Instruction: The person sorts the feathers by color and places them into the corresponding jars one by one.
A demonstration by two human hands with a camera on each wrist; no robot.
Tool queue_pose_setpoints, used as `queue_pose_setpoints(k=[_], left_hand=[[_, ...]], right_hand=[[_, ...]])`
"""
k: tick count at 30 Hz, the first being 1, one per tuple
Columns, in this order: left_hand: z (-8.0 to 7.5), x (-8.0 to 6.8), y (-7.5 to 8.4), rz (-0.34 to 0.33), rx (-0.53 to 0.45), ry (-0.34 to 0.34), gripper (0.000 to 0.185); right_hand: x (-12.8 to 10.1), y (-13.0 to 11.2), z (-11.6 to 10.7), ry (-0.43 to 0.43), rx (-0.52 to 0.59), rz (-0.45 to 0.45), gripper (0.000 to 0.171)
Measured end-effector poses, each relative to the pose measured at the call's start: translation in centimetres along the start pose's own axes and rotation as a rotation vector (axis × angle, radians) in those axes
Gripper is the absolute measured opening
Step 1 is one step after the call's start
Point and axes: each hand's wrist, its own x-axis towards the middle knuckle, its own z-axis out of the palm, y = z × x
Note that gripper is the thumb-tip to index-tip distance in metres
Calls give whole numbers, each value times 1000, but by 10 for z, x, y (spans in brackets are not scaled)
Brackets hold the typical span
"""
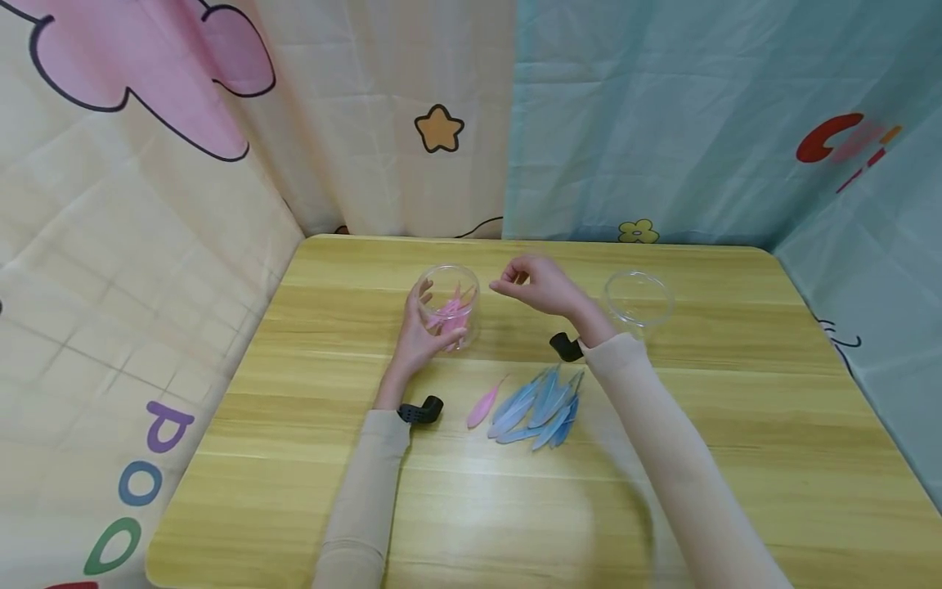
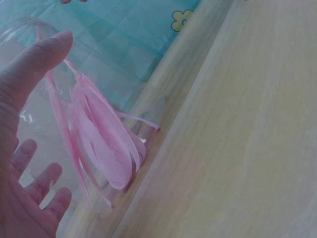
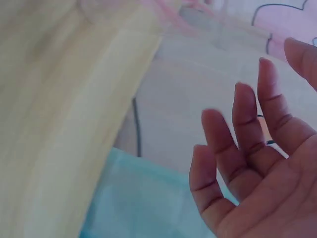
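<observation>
My left hand grips a clear plastic jar standing on the wooden table. Several pink feathers lean inside the jar. In the left wrist view my thumb lies on the jar's near wall and my fingers show through it from the other side. My right hand hovers just right of the jar's mouth, fingers loosely bent, holding nothing. One pink feather lies on the table beside a pile of blue feathers, between my forearms.
A second clear jar stands empty to the right of my right wrist. Patterned curtains close in the table at the back and on both sides. Black camera mounts sit on my wrists.
</observation>
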Motion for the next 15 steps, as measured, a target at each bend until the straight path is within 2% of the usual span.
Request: queue_pose_setpoints(k=[4,8,11,15], left_hand=[[1,1,1,20,5,5,102],[1,1,2,23,18,10,103],[1,1,2,21,24,10,103],[1,1,2,19,25,9,103]], right_hand=[[-12,21,15,-130,46,15,17],[-23,40,34,-280,81,-31,10],[-29,51,46,-356,96,-73,9],[-34,60,56,-406,101,-99,11]])
